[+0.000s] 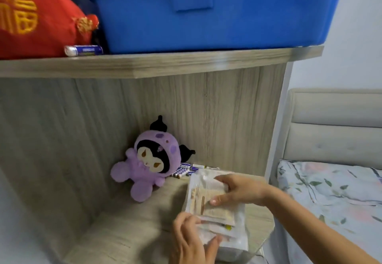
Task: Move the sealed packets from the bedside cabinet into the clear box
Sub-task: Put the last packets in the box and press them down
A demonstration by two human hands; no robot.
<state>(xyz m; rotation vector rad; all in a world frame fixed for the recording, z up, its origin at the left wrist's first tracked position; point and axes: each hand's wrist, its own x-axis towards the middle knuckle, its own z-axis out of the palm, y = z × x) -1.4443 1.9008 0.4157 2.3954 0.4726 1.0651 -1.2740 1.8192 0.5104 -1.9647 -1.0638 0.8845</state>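
Observation:
A stack of sealed white and beige packets [203, 196] lies on the wooden top of the bedside cabinet [124, 228], near its right edge. My right hand [237, 190] reaches in from the right and grips the upper packets, thumb on top and fingers round their far side. My left hand [192, 241] comes up from the bottom and holds the near lower end of the stack, thumb against the packets. The clear box is not in view.
A purple plush toy [147, 164] leans in the back corner, several small batteries [187, 169] beside it. The shelf [165, 63] above carries a blue fabric bin [206, 15], a red cushion [31, 19] and a battery [83, 50]. A bed [330, 191] stands to the right.

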